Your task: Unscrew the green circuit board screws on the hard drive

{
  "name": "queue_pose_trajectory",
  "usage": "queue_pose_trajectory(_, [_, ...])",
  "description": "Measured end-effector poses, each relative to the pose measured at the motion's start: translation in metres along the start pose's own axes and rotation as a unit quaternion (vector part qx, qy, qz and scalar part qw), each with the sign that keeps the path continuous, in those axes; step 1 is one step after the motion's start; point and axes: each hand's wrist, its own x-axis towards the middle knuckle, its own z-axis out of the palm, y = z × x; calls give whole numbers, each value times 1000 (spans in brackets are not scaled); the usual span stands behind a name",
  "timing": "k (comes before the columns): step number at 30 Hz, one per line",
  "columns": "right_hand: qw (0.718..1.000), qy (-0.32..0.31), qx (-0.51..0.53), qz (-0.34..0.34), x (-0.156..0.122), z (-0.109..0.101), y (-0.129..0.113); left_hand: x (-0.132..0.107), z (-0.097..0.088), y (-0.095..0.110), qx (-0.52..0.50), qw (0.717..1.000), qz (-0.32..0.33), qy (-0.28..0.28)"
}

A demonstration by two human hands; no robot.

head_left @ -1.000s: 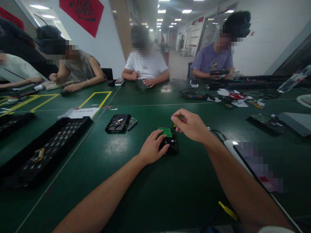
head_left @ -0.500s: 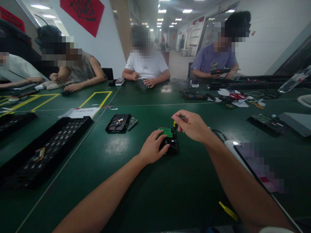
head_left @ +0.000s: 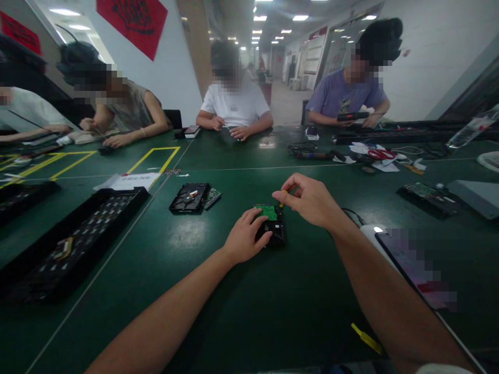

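Note:
A black hard drive [head_left: 275, 232] with a green circuit board [head_left: 267, 211] on top lies on the green table in front of me. My left hand [head_left: 245, 238] grips its near left side, fingers curled over the edge. Above the drive's far right corner, my right hand [head_left: 310, 200] pinches a small yellow-handled screwdriver [head_left: 283, 195], its tip pointing down at the board. Most of the tool is hidden in my fingers.
A second hard drive [head_left: 189, 198] with a loose board lies to the left. A long black tray [head_left: 66, 239] sits at left, a tablet [head_left: 413, 265] at right, a yellow strip [head_left: 365, 338] near me. Several people work across the table [head_left: 218, 291].
My right hand has shifted slightly left and turned on the screwdriver, its fingers re-pinching the handle. My left hand and the drive stay put.

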Motion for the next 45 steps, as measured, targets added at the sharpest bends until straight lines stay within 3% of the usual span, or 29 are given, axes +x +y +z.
queue_pose_trajectory(6, [999, -30, 26, -12, -1, 0, 0, 0, 0, 0, 0, 1000, 3, 1])
queue_pose_trajectory(13, [997, -19, -15, -67, 2, 0, 2, 0, 1, -1, 0, 1000, 5, 3])
queue_pose_trajectory(21, [997, -39, 60, -6, -1, 0, 2, 0, 0, 0, 4, 1000, 3, 0])
queue_pose_trajectory(28, [998, -36, 50, 31, 0, -1, -1, -1, 3, -3, -1, 1000, 7, 3])
queue_pose_trajectory(38, [999, -29, 9, -21, 2, 0, 4, 0, 0, -1, 1, 1000, 5, 1])
queue_pose_trajectory(45, [998, -36, 58, -4, -1, -2, 4, 0, 1, -1, -1, 1000, 3, 2])
